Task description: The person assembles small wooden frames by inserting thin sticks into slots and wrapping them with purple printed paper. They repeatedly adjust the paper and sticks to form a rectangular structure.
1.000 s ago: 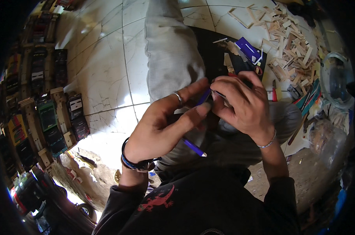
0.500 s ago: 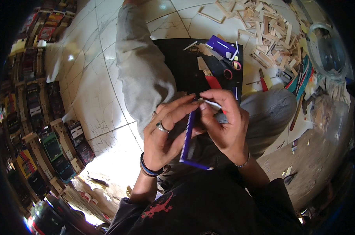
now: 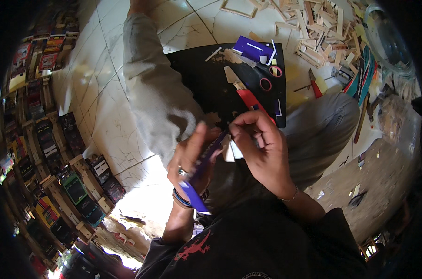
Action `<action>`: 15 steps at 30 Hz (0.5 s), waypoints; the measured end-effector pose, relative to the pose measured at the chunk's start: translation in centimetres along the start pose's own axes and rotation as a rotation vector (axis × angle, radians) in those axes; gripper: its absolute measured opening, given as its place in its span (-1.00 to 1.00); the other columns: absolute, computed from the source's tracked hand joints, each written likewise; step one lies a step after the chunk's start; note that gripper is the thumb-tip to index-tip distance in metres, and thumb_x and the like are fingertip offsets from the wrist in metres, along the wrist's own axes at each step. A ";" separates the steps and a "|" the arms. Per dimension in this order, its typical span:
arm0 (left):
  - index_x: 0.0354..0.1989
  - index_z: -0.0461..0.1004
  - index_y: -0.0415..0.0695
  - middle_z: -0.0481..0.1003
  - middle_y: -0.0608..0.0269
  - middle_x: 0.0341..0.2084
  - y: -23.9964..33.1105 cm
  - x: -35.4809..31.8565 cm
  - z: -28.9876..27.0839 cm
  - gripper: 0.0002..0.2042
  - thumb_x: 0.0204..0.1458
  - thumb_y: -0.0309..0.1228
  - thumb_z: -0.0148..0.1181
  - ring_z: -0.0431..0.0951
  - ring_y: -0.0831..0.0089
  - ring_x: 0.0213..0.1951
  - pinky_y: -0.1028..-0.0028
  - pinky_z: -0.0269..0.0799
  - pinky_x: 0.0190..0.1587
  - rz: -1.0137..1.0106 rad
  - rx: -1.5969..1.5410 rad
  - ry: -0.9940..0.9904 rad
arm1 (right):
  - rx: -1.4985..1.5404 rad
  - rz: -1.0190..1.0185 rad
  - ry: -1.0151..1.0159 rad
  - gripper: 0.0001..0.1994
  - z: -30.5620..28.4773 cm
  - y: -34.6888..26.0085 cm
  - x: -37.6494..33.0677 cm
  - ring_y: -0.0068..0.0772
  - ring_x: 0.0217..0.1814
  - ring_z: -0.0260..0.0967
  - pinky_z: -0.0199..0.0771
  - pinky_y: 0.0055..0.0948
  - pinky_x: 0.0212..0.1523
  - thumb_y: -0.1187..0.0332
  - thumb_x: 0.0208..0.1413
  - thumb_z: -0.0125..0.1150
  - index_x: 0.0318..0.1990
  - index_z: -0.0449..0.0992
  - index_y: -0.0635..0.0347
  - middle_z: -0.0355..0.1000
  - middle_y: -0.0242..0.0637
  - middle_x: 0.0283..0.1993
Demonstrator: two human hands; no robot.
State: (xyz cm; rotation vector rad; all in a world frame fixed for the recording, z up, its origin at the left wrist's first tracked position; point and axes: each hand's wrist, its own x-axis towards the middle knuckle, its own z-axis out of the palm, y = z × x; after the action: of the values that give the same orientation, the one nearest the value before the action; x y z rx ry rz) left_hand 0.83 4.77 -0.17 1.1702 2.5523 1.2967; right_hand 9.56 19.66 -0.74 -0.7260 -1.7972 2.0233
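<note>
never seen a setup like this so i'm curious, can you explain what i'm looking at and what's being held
There's no robot here: these are a person's bare hands, seen from a wide fisheye camera worn on the head, looking down, so straight edges bend. The left hand holds an angled purple piece. The right hand is at its far end; its exact contact isn't clear. Beyond, on a black board, lie scissors, a red-handled tool and a purple sheet. Wooden pieces are heaped on the floor.
</note>
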 end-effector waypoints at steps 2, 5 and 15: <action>0.27 0.31 -0.32 0.60 -0.15 -0.09 -0.6 0.2 0.2 -0.56 0.22 -0.62 0.20 0.68 0.18 -0.12 0.37 0.61 -0.04 0.028 -0.166 -0.033 | -0.132 -0.044 0.011 -0.89 0.1 0.0 0.2 -0.67 -0.23 0.44 0.43 -0.61 -0.20 0.51 0.30 0.21 -0.08 0.51 0.30 0.54 -0.32 -0.20; 0.22 0.29 -0.36 0.54 -0.24 0.02 -0.7 0.3 0.3 -0.60 0.23 -0.63 0.18 0.67 0.21 -0.10 0.37 0.61 -0.01 0.020 -0.033 -0.009 | -0.065 0.002 0.118 -0.86 0.0 -0.3 0.9 -0.58 -0.23 0.51 0.47 -0.52 -0.23 0.48 0.26 0.26 -0.07 0.54 0.27 0.57 -0.28 -0.24; 0.23 0.47 -0.22 0.67 0.12 -0.24 -0.7 0.7 2.0 -0.57 0.18 -0.45 0.33 0.68 0.37 -0.20 0.45 0.55 -0.08 -0.091 -0.119 0.115 | -0.620 -0.369 -0.099 -0.79 -1.9 -1.1 1.9 -0.24 -0.19 0.54 0.45 -0.29 -0.12 0.42 0.04 0.41 -0.16 0.57 0.11 0.55 -0.30 -0.22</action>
State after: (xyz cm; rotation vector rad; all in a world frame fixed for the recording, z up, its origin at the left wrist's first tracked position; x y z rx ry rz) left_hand 0.61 6.30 -1.79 0.9742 2.5303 1.5120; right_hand 8.99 22.45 -0.04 -0.3999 -2.4343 1.2872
